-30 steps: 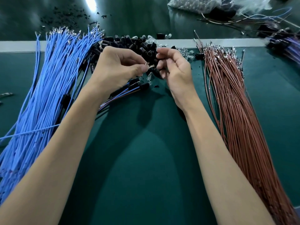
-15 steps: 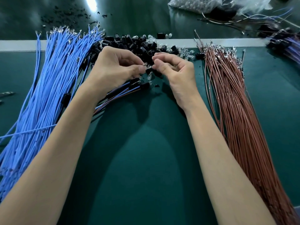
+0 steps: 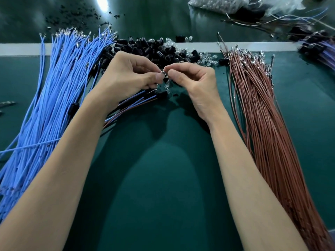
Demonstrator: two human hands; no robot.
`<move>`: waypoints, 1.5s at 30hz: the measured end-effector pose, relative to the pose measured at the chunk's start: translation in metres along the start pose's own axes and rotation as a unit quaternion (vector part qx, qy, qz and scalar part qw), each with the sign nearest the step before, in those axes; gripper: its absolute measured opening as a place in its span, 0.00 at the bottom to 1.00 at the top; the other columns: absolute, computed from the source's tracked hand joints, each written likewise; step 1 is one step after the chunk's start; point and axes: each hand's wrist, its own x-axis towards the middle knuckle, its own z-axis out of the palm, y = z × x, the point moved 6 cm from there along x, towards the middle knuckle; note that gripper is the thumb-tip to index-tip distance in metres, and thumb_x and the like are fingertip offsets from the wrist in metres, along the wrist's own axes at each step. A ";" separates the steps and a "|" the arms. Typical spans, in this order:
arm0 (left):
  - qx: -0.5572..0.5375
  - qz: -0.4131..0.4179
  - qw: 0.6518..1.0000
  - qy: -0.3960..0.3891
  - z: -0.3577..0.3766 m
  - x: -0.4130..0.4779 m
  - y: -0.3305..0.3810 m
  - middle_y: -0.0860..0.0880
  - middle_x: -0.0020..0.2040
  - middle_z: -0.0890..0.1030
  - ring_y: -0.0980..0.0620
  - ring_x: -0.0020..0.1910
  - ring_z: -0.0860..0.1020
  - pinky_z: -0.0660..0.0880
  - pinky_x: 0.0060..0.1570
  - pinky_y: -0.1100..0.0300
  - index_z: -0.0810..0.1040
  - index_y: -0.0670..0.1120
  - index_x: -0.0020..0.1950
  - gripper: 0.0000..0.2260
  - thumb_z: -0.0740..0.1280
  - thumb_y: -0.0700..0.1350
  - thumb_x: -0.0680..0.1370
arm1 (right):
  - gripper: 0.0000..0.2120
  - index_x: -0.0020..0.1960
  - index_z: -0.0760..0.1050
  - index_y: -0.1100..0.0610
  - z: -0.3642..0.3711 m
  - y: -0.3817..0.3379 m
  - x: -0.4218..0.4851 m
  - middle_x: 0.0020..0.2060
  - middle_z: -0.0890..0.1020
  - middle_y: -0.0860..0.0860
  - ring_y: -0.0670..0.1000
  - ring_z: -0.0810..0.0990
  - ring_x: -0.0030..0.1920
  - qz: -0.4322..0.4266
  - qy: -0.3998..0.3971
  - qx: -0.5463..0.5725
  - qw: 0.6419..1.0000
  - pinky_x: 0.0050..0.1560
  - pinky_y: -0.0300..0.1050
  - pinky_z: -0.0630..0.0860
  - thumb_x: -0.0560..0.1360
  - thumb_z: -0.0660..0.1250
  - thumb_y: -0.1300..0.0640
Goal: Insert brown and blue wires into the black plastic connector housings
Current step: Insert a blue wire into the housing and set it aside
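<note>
**Pinching a small part between both hands**

Head view: the left hand (image 3: 126,77) and right hand (image 3: 194,82) meet fingertip to fingertip above the green table (image 3: 154,178). Each pinches the same small part (image 3: 164,72), too tiny to identify. Black housings (image 3: 148,48) lie heaped just behind the hands. Blue wires (image 3: 54,98) fan out at left, brown wires (image 3: 257,109) at right. Wired housings (image 3: 141,100) lie under the left hand.
</note>
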 end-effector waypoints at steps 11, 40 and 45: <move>-0.042 -0.033 0.999 -0.005 0.001 0.001 -0.008 0.51 0.33 0.84 0.58 0.32 0.79 0.76 0.37 0.69 0.82 0.45 0.42 0.01 0.73 0.41 0.73 | 0.07 0.46 0.83 0.57 0.003 -0.003 -0.001 0.38 0.85 0.45 0.42 0.82 0.42 -0.015 0.020 -0.060 0.998 0.47 0.35 0.76 0.69 0.74 0.65; -0.037 0.030 0.998 0.038 0.003 -0.001 0.003 0.52 0.32 0.81 0.60 0.30 0.76 0.76 0.38 0.66 0.82 0.43 0.41 0.03 0.75 0.39 0.71 | 0.08 0.42 0.82 0.57 0.000 -0.002 0.001 0.36 0.85 0.46 0.46 0.84 0.41 -0.001 0.038 -0.020 0.999 0.45 0.37 0.78 0.68 0.73 0.69; 0.023 0.101 0.992 0.065 0.006 -0.004 0.013 0.51 0.36 0.81 0.63 0.32 0.77 0.76 0.39 0.65 0.82 0.44 0.45 0.05 0.75 0.38 0.71 | 0.07 0.43 0.81 0.61 -0.001 0.000 0.000 0.35 0.85 0.50 0.49 0.85 0.38 0.016 0.034 0.030 0.999 0.42 0.38 0.79 0.69 0.72 0.71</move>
